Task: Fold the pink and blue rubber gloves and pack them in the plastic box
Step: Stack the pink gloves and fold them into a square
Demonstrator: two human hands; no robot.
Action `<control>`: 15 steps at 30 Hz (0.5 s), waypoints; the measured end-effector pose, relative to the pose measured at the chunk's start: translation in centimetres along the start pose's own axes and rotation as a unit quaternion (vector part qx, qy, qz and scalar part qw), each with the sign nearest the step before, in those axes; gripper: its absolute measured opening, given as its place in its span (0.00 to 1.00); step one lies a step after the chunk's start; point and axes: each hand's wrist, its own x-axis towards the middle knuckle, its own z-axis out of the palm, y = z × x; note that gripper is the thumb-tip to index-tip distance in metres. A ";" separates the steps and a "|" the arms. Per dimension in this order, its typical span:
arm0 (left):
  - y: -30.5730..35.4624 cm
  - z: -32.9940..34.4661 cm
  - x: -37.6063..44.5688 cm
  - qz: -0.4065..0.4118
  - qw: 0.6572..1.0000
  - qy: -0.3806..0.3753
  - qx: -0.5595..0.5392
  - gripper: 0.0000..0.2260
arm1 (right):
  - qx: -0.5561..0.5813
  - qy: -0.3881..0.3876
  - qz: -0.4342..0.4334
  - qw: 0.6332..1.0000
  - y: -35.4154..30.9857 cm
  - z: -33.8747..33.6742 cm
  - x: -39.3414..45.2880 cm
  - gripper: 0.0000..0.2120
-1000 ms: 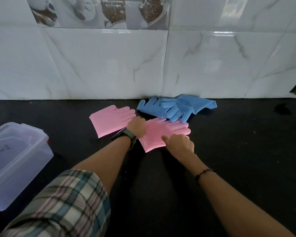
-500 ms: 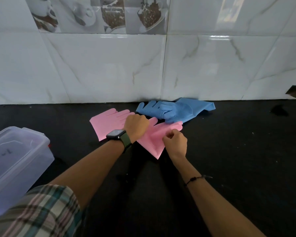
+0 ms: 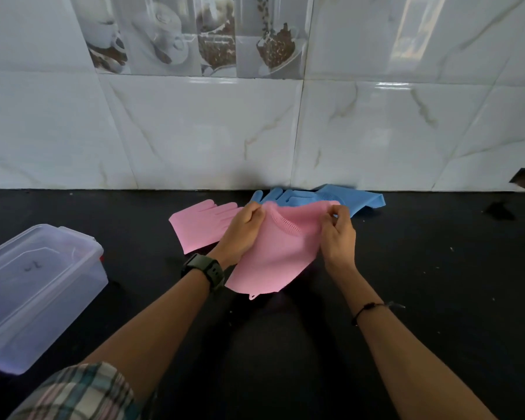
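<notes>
One pink rubber glove [image 3: 278, 256] hangs lifted above the black counter, folded over at its top so its bristled side shows. My left hand [image 3: 243, 230] pinches its upper left edge and my right hand [image 3: 338, 234] pinches its upper right edge. A second pink glove [image 3: 199, 227] lies flat on the counter just to the left, partly behind my left hand. The blue gloves [image 3: 312, 198] lie in a heap against the wall behind the lifted glove. The clear plastic box [image 3: 34, 286] with its lid on stands at the left.
The black counter [image 3: 437, 283] runs wall to wall, with a white marbled tile wall [image 3: 285, 131] right behind the gloves. A small dark scrap [image 3: 499, 209] lies at the far right near the wall.
Both hands have lifted the right-hand pink glove off the counter and folded its fingers over; earlier it lay flat under my hands. The view has tilted up a little.
</notes>
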 end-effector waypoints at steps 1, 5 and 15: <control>0.0 0.0 -0.3 -0.006 1.000 0.015 -0.025 0.10 | 0.028 -0.001 0.027 0.999 -0.1 0.0 0.1 0.04; -1.0 1.3 -2.6 -0.200 0.972 0.057 -0.112 0.08 | 0.093 -0.076 0.252 0.960 1.0 0.4 -0.6 0.04; -3.5 2.2 -7.0 -0.395 0.900 0.083 -0.165 0.14 | 0.142 -0.282 0.366 0.876 3.0 -1.4 -3.6 0.45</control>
